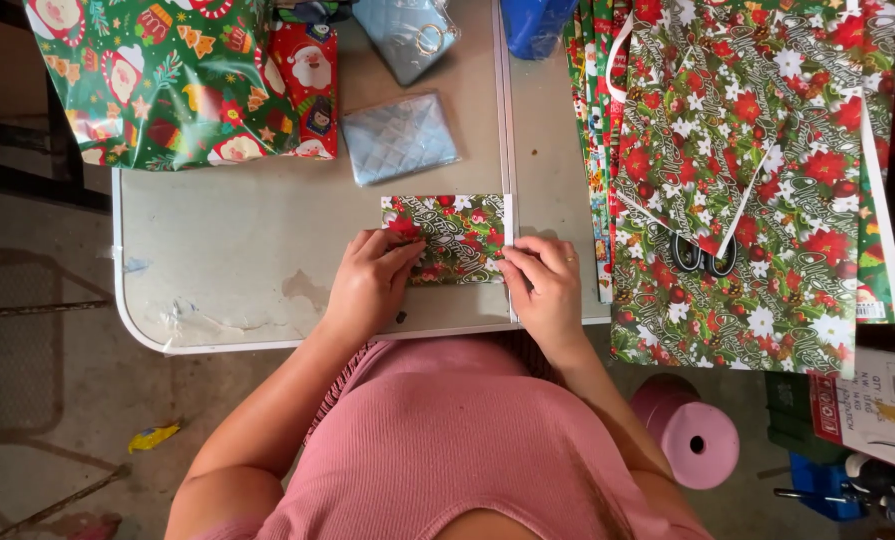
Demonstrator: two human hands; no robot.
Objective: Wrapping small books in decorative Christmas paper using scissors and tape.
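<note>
Pink ribbed fabric of the person's top fills the near foreground, and from it both forearms reach to the small wrapped parcel (445,238) lying on the grey folding table (227,270), close to its near edge. That parcel, in red-and-green poinsettia paper, is the anchor for everything else. The left hand (369,282) lies flat over its near left corner, fingers spread and pressing the paper down, closed around nothing. The right hand (542,285) pinches the paper's white-backed flap at the parcel's right end, fingertips closed on the fold, apparently to keep the crease tight.

Beyond the parcel lie two pale blue quilted pouches (399,137), one just behind it, one farther back. Behind and to the left sits a large gift (157,75) in green Santa paper. To the parcel's right, sheets of matching poinsettia paper (757,170) drape over the table's edge with black scissors (702,258) on them. Left of the parcel the tabletop offers open room; the right side is crowded. A pink spool (694,437) stands on the floor, below right.
</note>
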